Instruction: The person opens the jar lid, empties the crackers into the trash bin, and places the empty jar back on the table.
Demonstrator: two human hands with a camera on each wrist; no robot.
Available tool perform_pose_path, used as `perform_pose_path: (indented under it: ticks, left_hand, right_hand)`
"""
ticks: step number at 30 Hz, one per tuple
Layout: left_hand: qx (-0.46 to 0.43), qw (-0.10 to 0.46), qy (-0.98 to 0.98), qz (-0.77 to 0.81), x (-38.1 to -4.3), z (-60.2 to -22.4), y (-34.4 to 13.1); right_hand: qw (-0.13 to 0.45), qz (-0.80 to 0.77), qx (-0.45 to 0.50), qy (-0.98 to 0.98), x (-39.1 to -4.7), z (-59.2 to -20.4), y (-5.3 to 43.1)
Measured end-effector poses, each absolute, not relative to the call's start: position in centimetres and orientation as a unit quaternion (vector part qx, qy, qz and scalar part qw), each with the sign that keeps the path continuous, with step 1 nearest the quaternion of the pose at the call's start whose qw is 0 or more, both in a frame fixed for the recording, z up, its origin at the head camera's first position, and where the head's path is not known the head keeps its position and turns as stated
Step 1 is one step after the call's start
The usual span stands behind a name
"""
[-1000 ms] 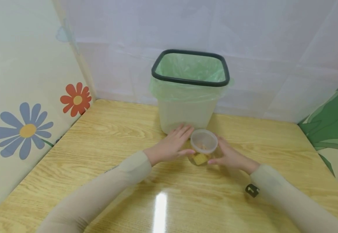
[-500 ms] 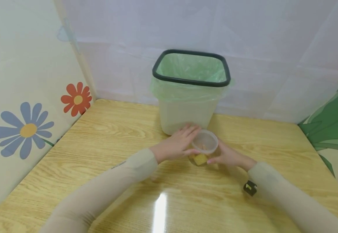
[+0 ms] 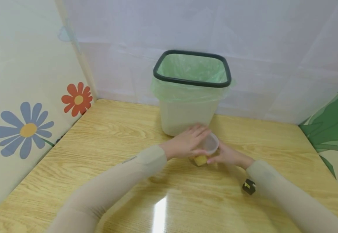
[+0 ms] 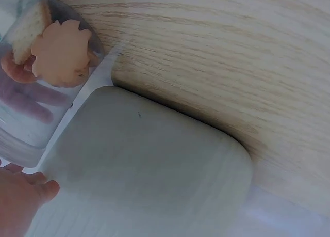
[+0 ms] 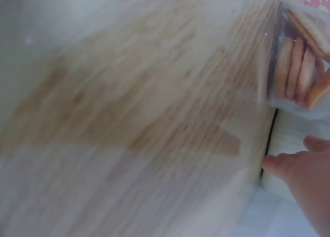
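- Right hand (image 3: 230, 156) is gripping the clear jar (image 3: 199, 160) round its side, thumb toward the front.
- Left hand (image 3: 186, 143) is lying over the pale lid (image 3: 212, 145), fingers pretty straight; can't tell if it's pressing.
- Jar's standing on the wood-grain surface (image 3: 119, 126), just in front of a bin (image 3: 183, 116) that's wearing a green liner (image 3: 193, 68).
- A scalloped cookie (image 4: 62, 53) and a square cracker (image 4: 31, 33) are showing through.
- Some small black thing (image 3: 249, 186) is sitting by the right sleeve (image 3: 288, 194).

Unable to read any text: only too-small marks, yellowish on the black block (image 3: 249, 187) behind the right hand (image 3: 228, 155), dark on the sleeve (image 3: 110, 183) behind the left hand (image 3: 186, 142).
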State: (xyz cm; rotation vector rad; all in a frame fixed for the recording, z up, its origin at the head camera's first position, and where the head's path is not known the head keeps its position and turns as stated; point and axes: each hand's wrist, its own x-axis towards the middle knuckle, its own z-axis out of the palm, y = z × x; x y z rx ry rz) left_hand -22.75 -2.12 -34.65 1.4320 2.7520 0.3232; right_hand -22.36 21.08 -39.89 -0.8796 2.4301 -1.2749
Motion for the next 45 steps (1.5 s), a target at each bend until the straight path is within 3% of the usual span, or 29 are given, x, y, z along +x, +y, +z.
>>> perform_pose_path:
  ticks: [9,16,45]
  left_hand:
    - [0.474,0.035,0.877,0.070,-23.3,-35.0,-1.1]
    - [0.493,0.016,0.869,0.046,-23.4,-35.2,-1.0]
    - [0.427,-0.020,0.903,0.034,-22.0,-35.7,0.0]
  right_hand:
    - [0.176,-0.497,-0.326,0.784,-23.0,-40.6,21.3]
    - [0.198,-0.510,-0.306,0.779,-23.0,-40.6,21.1]
    - [0.174,-0.498,-0.332,0.782,-22.8,-40.4,20.9]
